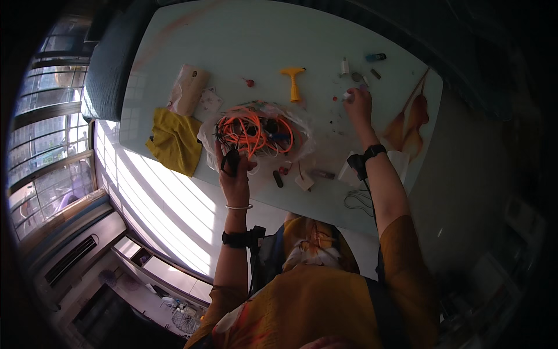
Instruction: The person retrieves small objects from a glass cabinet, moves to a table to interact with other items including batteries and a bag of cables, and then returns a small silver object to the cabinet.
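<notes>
At the near left rim of a clear plastic bag [307, 144], my left hand [235, 187] holds a small black object [232, 161], perhaps a plug or adapter. Tangled orange cable [250, 131] fills the bag, along with black and white wires. My right hand [361, 107] reaches over the far right part of the table and pinches a small white item [347, 96] whose exact kind I cannot make out. Just left of those fingertips lies a tiny red piece [335, 99]. A white charger plug [345, 66] and a grey round piece [356, 77] lie beyond it.
On the pale table [244, 39] are a yellow T-shaped handle [294, 83], a red small ball [250, 83], a tissue pack [188, 89] and a mustard cloth [176, 144]. Nearer me lie a black oblong item [277, 179], a white square piece [304, 181] and a thin cord [358, 200].
</notes>
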A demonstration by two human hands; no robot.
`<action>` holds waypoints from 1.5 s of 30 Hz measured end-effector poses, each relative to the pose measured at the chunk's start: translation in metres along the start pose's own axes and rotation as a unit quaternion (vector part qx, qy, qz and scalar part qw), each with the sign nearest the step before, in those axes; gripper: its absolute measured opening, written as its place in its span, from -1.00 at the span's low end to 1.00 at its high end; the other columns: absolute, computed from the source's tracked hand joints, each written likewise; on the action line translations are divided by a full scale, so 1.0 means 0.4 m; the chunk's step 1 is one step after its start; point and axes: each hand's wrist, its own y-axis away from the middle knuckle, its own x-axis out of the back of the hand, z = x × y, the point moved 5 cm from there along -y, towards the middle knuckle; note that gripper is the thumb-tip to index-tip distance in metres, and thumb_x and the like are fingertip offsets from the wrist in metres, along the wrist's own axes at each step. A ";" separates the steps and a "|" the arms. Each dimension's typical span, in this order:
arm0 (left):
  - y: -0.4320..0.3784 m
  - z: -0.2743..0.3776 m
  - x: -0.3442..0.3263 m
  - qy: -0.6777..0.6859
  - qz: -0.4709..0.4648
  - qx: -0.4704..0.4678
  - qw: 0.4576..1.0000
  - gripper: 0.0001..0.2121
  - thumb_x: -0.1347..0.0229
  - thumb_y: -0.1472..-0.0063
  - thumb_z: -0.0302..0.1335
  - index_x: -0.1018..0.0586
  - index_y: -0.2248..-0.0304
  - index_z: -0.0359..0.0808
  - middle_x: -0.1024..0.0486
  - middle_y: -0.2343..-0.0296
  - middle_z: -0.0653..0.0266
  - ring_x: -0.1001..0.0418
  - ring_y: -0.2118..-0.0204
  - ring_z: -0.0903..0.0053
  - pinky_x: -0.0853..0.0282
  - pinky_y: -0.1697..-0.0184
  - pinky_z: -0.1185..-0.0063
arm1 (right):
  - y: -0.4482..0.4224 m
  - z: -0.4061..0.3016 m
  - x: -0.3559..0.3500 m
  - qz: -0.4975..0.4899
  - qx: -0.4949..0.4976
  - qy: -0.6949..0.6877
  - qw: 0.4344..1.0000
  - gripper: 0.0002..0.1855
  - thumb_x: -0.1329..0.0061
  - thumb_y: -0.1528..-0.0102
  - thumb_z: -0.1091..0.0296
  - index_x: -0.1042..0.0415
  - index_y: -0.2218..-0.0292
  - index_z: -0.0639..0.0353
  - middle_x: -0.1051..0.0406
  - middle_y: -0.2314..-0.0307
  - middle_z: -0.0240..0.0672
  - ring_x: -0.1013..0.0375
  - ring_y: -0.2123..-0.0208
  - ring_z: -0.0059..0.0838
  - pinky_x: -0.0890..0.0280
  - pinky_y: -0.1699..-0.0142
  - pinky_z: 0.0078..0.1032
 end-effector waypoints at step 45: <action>0.055 -0.105 -0.016 0.091 -0.130 0.190 0.969 -0.91 -0.05 -0.20 -0.50 -0.47 0.32 -0.31 -0.45 0.48 0.32 -0.39 0.54 0.66 -0.23 0.54 0.72 | 0.244 -0.516 0.077 -0.138 0.341 -0.258 0.893 -0.69 0.07 -0.10 0.39 -0.36 0.09 0.16 -0.43 0.26 -0.21 -0.44 0.19 -0.22 -0.32 0.08 -0.37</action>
